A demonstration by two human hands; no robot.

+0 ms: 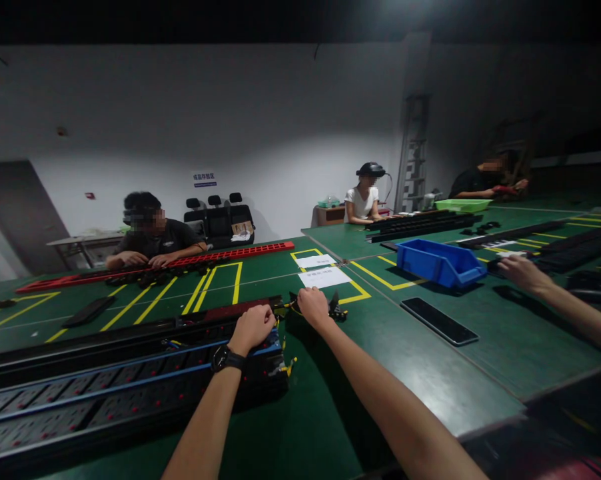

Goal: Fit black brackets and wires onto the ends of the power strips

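A workshop, like a small factory, is being shown. Big green tables (330,373) are being used, and work spots are being marked on them with yellow tape lines (215,283). A long black strip (105,380) full of small parts is being worked on at 9 o'clock, and a long red strip (180,259) at 11 o'clock. A blue parts bin (440,261) is being kept at 1 o'clock. Other workers (153,233) are being seated along the tables.

Wall sign (204,179): white characters on blue, at eleven o'clock, too blurred to read.
Paper sheets (324,276): dark print, on the counter (405,347) at twelve o'clock, illegible.
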